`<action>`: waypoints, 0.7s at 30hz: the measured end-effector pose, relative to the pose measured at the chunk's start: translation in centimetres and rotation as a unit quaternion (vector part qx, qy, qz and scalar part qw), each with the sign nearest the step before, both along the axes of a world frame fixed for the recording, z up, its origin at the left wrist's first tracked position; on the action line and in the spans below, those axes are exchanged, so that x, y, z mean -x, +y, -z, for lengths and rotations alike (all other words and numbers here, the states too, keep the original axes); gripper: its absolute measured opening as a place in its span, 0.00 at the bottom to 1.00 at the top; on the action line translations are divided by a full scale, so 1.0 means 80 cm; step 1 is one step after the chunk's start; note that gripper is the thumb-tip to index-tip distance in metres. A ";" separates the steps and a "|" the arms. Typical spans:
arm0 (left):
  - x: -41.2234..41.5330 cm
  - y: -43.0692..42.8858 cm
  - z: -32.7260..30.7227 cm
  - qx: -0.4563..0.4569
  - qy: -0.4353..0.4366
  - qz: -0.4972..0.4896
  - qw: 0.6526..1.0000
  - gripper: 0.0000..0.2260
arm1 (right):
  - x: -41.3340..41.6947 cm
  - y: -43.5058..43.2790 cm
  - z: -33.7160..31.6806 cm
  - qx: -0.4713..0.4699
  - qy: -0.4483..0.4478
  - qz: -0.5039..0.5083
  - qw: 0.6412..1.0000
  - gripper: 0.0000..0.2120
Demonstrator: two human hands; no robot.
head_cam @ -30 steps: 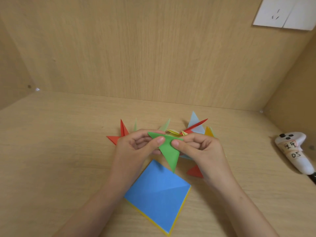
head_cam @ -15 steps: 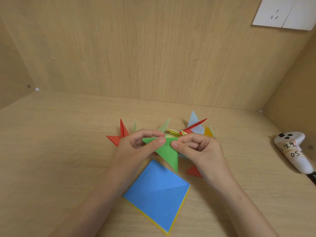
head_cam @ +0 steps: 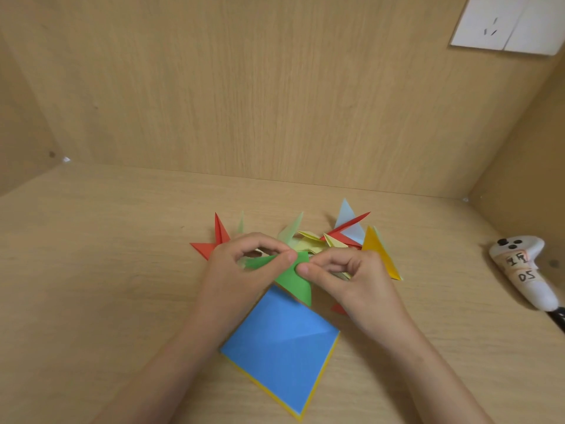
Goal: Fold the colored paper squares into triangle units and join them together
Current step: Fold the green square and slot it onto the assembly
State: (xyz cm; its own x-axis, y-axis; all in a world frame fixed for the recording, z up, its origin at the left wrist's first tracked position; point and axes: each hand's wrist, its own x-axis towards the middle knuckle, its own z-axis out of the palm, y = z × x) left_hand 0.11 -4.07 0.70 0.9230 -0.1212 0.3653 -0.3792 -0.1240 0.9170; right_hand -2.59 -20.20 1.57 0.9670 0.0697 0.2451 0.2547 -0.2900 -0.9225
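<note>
A folded green paper triangle (head_cam: 292, 281) hangs point-down just above the table. My left hand (head_cam: 244, 270) pinches its upper left part between thumb and forefinger, and my right hand (head_cam: 351, 276) pinches its top right corner. Behind my hands lies a cluster of folded units: red (head_cam: 214, 244), pale green (head_cam: 290, 231), pale yellow (head_cam: 312, 240), light blue (head_cam: 347, 220) and orange-yellow (head_cam: 379, 255). In front of my hands a blue paper square (head_cam: 281, 347) lies on a yellow sheet (head_cam: 321, 390) whose edge shows.
A white hand controller (head_cam: 522, 270) with taped labels lies at the right edge of the wooden table (head_cam: 91, 270). Wooden walls close in behind and on both sides. A white wall socket (head_cam: 504, 22) is at the top right.
The green triangle's top has been folded further, so the piece looks shorter and more bunched between my fingers. Both hands have stayed in nearly the same place.
</note>
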 end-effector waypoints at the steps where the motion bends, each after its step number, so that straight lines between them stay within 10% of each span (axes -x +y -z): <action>1: 0.000 0.000 0.002 -0.033 -0.024 -0.001 0.999 0.03 | 0.001 0.001 0.000 0.017 -0.013 -0.007 1.000 0.06; 21: -0.010 0.016 -0.002 0.141 -0.006 -0.143 0.980 0.05 | 0.003 -0.007 -0.002 0.120 -0.044 0.015 0.992 0.07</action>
State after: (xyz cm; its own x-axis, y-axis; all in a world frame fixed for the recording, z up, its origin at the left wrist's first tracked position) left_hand 0.94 -2.81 0.86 0.8995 0.2497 0.3585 -0.3775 0.0310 0.9255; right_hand -2.84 -20.74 1.73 0.9449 0.1082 0.3090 0.3198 -0.5075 -0.8001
